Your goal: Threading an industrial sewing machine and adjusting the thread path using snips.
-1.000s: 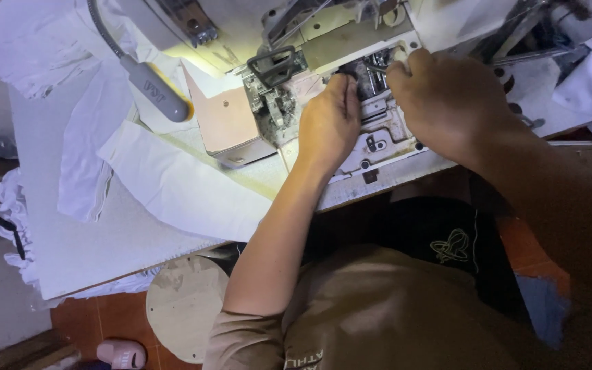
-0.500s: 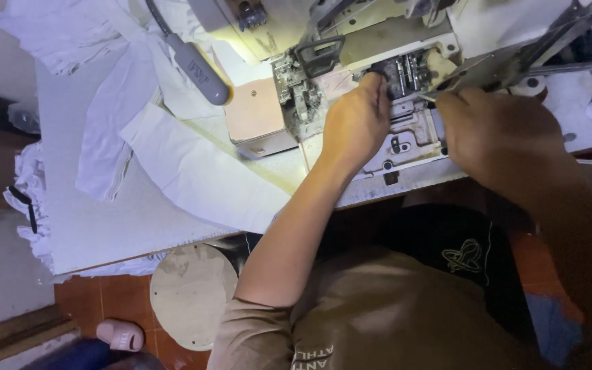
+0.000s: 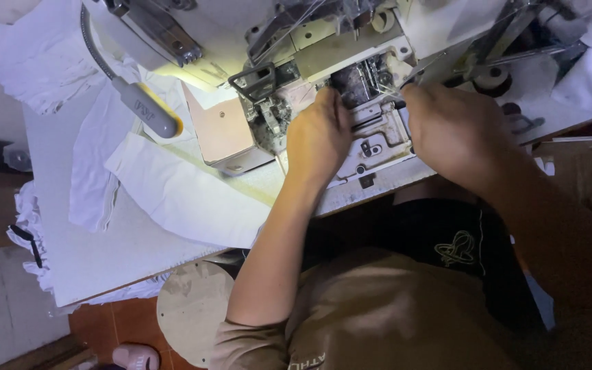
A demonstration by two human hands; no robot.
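Sewing machine worked on with both hands

Sewing machine stands on the white counter, its open front with the dark metal parts directly under the fingers. The left hand rests on the machine's plate with its fingers bunched narrow and pushed into the mechanism, probably to reach a small part; whether they pinch anything cannot be told. The right hand lies just beside it, fingers curled toward the same opening, their tips hidden. A lamp on a bent neck shines from left of the fingers onto the spot. White cloth pieces lie flat further left, apart from the fingers. No containers show.
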